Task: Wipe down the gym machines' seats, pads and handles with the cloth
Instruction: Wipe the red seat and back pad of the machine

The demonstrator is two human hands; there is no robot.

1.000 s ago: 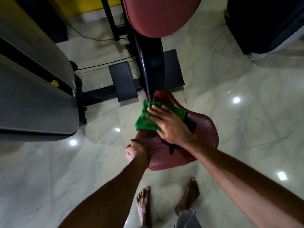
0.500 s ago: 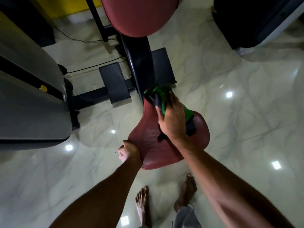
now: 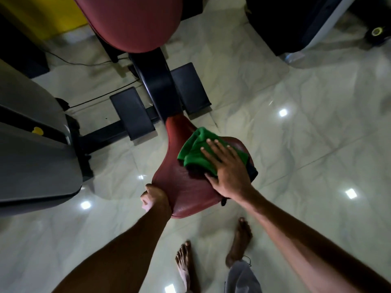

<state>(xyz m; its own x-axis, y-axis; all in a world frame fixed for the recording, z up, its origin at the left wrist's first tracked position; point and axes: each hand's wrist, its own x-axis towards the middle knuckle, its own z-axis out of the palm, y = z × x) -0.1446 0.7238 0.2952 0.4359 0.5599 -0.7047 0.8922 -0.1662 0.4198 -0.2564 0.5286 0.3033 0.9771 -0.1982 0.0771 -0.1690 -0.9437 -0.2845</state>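
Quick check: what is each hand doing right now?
Left hand: closed on the seat edge.
Right hand: open, flat, pressing the cloth on the seat.

Green cloth (image 3: 197, 150) lay bunched on maroon seat (image 3: 182, 182) (saddle-shaped, glossy), toward its right side.

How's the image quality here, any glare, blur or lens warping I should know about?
Head view: dim overall; ceiling lights glare as bright spots on the glossy floor; wide-angle lens bows the edges; corners are smeared, while the right hand, cloth and seat are fairly sharp; the left hand sits in shadow.
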